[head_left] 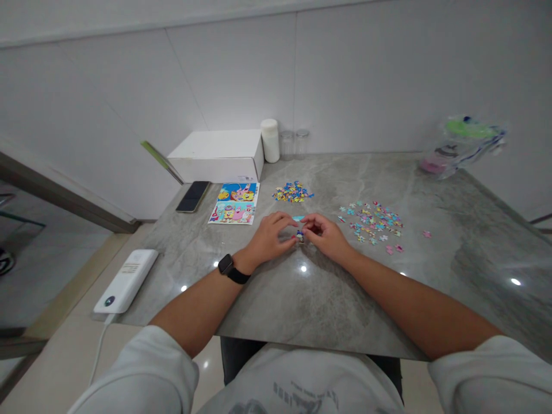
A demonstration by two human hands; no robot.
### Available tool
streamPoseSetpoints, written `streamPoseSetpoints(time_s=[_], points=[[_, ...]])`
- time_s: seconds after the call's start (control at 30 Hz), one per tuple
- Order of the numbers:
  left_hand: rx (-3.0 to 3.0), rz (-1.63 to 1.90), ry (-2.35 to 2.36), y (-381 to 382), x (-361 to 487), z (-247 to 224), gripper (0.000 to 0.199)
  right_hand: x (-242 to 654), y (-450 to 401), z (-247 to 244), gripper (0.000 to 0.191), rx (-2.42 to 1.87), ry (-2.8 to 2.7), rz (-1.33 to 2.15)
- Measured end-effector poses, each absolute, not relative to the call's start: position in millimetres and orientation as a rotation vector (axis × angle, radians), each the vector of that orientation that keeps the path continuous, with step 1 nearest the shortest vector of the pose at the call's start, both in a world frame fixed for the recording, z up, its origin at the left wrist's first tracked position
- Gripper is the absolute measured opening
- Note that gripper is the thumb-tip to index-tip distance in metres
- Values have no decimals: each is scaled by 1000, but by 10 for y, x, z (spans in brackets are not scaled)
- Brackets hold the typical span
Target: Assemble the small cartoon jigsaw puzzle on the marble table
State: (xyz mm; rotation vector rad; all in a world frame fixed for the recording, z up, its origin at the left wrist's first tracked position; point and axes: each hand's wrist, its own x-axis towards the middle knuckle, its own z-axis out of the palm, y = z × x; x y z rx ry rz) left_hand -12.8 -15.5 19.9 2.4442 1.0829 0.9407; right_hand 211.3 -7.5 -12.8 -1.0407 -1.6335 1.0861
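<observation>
A small cluster of jigsaw puzzle pieces (301, 235) lies on the table between my two hands, with a light-blue strip of pieces (297, 218) just beyond it. My left hand (271, 237) is curled from the left, its thumb tip against the cluster and its fingers near the strip. From the other side my right hand (326, 237) closes thumb and fingers on a piece at the cluster's edge. My fingertips partly hide these pieces. Loose pink and teal puzzle pieces (374, 221) are scattered right of my right hand. A pile of blue and yellow puzzle pieces (292, 192) sits farther back.
Two cartoon picture cards (234, 203) lie left of the pile, beside a phone (193, 196). Behind stand a white box (215, 155), a white bottle (270, 141) and two glasses (294, 145). A plastic bag (461, 146) is back right; a white power bank (126, 280) is front left.
</observation>
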Motion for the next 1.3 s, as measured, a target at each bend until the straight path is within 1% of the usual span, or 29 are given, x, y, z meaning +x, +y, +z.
streamPoseSetpoints(time_s=[0.13,0.23,0.37,0.6,0.77,0.93,1.1,1.3], points=[[2486,886,1092,-164,-134,220,18,2117,-93,-103,32,-1054,-1679,1069],[2490,851,1121,-142,-197,243,19,2150,-77,-90,28,-1088,-1713,1000],[2499,723,1184,-90,-318,247,18,2215,-26,-87,21,-1155,-1789,806],[2547,507,1243,-90,-380,215,17,2235,-5,-67,21,-1144,-1938,619],[2549,495,1257,-91,-380,207,19,2255,-29,-54,20,-1148,-2115,461],[2531,487,1257,-78,-368,178,15,2208,-101,-48,17,-1165,-2365,227],[2517,506,1247,-74,-348,160,13,2097,-120,-34,18,-1227,-2424,190],[2516,512,1271,-92,-311,180,12,2056,-97,-14,14,-1256,-2405,256]])
